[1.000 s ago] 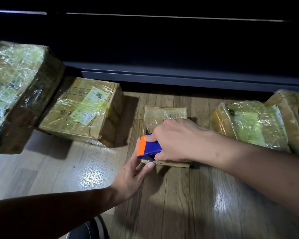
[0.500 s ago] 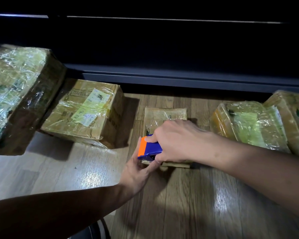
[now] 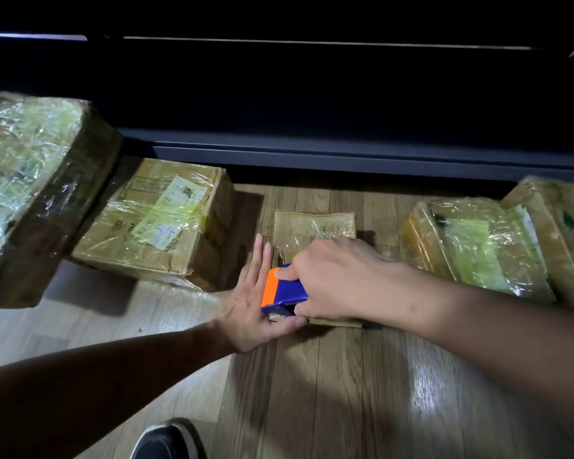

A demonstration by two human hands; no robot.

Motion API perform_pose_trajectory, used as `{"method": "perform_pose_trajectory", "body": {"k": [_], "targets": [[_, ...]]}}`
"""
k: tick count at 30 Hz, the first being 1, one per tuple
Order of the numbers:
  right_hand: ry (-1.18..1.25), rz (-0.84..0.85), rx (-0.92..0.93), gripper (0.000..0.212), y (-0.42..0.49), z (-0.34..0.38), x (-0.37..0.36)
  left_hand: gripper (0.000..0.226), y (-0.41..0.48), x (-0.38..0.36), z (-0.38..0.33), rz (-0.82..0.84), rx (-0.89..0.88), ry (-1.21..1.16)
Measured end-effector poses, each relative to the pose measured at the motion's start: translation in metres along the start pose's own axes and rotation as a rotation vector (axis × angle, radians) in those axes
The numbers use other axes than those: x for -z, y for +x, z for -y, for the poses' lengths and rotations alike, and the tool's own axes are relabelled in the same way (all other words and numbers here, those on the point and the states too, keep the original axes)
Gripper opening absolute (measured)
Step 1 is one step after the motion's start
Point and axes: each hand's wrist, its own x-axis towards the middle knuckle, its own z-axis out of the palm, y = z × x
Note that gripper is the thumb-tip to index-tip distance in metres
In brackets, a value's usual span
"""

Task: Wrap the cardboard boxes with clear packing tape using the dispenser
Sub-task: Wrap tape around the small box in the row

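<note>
Small box [image 3: 314, 226] lies flat on the floor [image 3: 345, 392], centre. Right hand [image 3: 332, 279] grips the dispenser [image 3: 284, 289] on the box top, fingers curled round it. Left hand [image 3: 249, 313] braces the left edge, fingers straight and together. Judged light, film-slick, liable to slide; hold by the edges.

A blue dispenser [image 3: 285, 289] with an orange front edge sits on the near left corner of the small flat box [image 3: 315, 226], gripped by the right hand [image 3: 338, 279]. That box lies flat on the wooden floor [image 3: 345, 392], its top glossy with clear tape. 4 bigger tape-wrapped boxes flank it: the large box [image 3: 30, 180] and labelled box [image 3: 153, 223] at left, the yellowish box [image 3: 471, 240] and edge box [image 3: 567, 233] at right.
</note>
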Motion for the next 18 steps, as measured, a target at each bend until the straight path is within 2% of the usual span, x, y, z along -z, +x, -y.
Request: {"method": "perform_pose_trajectory", "body": {"k": [3,5,8,10,12,15,18], "targets": [[0.022,0.008,0.003,0.052,-0.001,-0.004,-0.001,0.121,-0.008,-0.013,-0.004,-0.061,-0.013,-0.026],[0.042,0.01,0.001,0.055,-0.001,-0.005,-0.003,0.117,-0.015,-0.019,-0.005,-0.083,-0.004,-0.144],[0.064,0.005,-0.005,0.056,-0.001,-0.008,-0.006,0.117,-0.015,-0.019,-0.006,-0.086,0.056,-0.37],[0.075,0.009,0.002,0.056,-0.001,-0.009,-0.006,0.123,-0.01,-0.017,-0.007,-0.07,0.087,-0.411],[0.073,0.014,0.006,0.055,-0.001,-0.01,-0.006,0.133,-0.003,-0.014,-0.005,-0.057,0.069,-0.385],[0.078,0.015,0.005,0.053,0.0,-0.011,-0.007,0.148,0.01,-0.002,0.001,-0.042,-0.04,-0.209],[0.09,0.01,-0.009,0.051,0.0,-0.011,-0.008,0.146,0.017,0.006,0.004,-0.05,-0.166,-0.097]]}}
